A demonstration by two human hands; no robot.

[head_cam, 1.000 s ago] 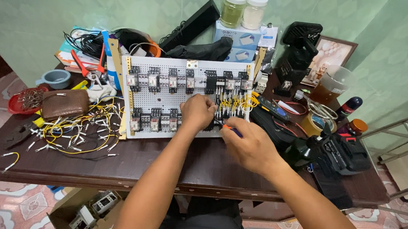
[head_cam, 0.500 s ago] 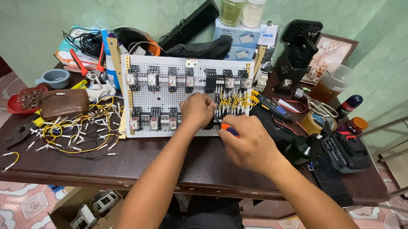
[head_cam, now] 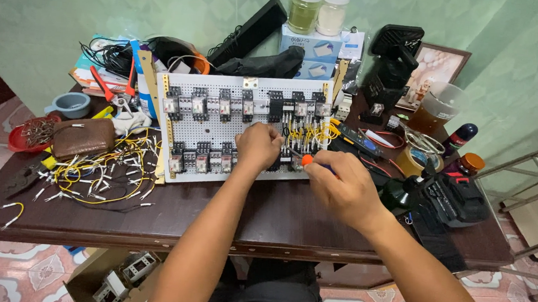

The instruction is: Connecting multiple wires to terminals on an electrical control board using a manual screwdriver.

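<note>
Screwdriver (head_cam: 309, 161): orange-handled, clenched in the grip of the right hand (head_cam: 341, 189), its tip pointing left toward the lower right part of the panel (head_cam: 245, 128); the tip itself is too small to make out. The left hand (head_cam: 258, 147) rests closed on the panel just beside the tip; what its grip encloses cannot be told.

Panel: a white perforated board lying tilted at mid-desk, carrying two rows of relays (head_cam: 204, 105), an upper row and a lower row. Yellow wires (head_cam: 311, 134) loop between the relays at the upper right, just above the screwdriver.

Left of the panel: a loose heap of yellow and white wire pieces (head_cam: 100, 167) on the dark wooden desk (head_cam: 264, 220), a brown pouch (head_cam: 84, 138) touching the heap, a red dish (head_cam: 25, 135) beside the pouch, a grey bowl (head_cam: 71, 104) behind it, and red-handled pliers (head_cam: 110, 87) near the panel's upper left corner.

Behind the panel: a blue box (head_cam: 314, 47) bearing two jars (head_cam: 320, 11) with white lids.

Right of the panel: a roll of tape (head_cam: 415, 160), a glass of brown drink (head_cam: 433, 109), a framed picture (head_cam: 438, 65) against the wall, and a black power tool (head_cam: 452, 198) near the right forearm.

Below the desk: a cardboard box (head_cam: 106, 272) holding more relays.
</note>
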